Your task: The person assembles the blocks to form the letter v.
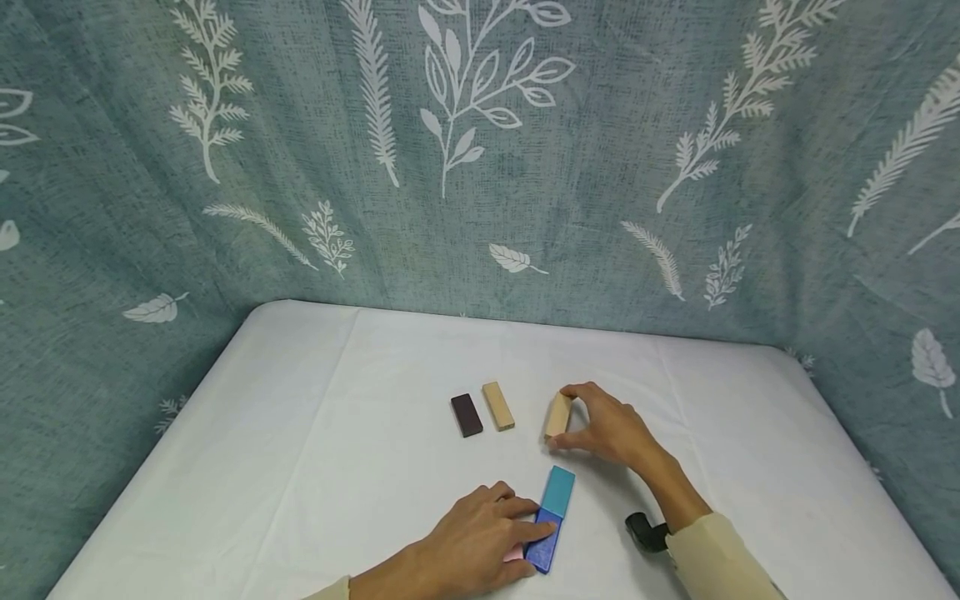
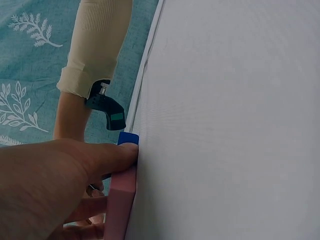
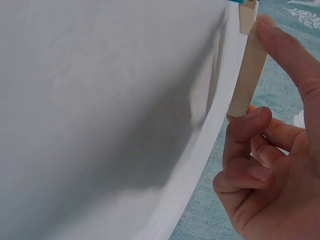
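My right hand (image 1: 611, 429) pinches a plain wooden block (image 1: 558, 416) by its two ends, between thumb and fingers. In the right wrist view, this wooden block (image 3: 248, 75) appears tilted, apart from the shadowed cloth. Nearer to me, my left hand (image 1: 476, 542) holds a blue block (image 1: 543, 550), its thumb at the near end and fingers on the top. A teal block (image 1: 558, 492) lies end to end with the blue one. Along the blue block's left side, a pink block (image 2: 120, 205) is mostly hidden under the left hand in the head view.
Beyond the hands, a dark brown block (image 1: 467, 415) and another plain wooden block (image 1: 498, 406) lie side by side on the white-covered table (image 1: 360, 400). A black wrist device (image 1: 647, 532) sticks out from the right sleeve. A leaf-patterned teal curtain (image 1: 450, 225) hangs behind the table.
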`<state>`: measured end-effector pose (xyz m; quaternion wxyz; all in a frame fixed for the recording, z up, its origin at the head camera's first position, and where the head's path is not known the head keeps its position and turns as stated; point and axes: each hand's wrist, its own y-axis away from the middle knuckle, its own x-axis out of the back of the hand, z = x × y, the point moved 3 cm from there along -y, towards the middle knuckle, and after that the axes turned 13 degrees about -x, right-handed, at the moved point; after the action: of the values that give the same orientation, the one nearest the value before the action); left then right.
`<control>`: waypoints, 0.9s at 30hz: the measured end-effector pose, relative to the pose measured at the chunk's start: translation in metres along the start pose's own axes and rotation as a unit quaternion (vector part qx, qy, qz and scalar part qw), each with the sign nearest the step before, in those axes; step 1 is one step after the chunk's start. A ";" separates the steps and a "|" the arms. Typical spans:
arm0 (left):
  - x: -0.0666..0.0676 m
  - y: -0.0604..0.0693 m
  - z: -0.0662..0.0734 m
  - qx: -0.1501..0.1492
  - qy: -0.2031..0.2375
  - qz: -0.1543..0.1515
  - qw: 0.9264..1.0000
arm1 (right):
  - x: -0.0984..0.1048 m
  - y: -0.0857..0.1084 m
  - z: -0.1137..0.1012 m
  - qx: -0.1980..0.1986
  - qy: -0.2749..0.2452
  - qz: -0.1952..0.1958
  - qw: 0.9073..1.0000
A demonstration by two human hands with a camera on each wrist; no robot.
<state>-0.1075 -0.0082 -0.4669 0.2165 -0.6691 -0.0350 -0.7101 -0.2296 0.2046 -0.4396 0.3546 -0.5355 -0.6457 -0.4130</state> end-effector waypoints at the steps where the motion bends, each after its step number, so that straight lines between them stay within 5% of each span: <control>1: 0.000 0.000 0.000 -0.001 -0.001 0.000 1.000 | 0.000 0.001 0.000 0.001 0.000 0.002 1.000; 27: 0.001 0.000 0.000 -0.003 0.003 -0.004 1.000 | -0.006 0.030 0.009 -0.005 0.009 0.012 1.000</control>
<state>-0.1074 -0.0088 -0.4665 0.2122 -0.6673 -0.0350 -0.7131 -0.1987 0.2126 -0.4441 0.3627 -0.5407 -0.6342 -0.4169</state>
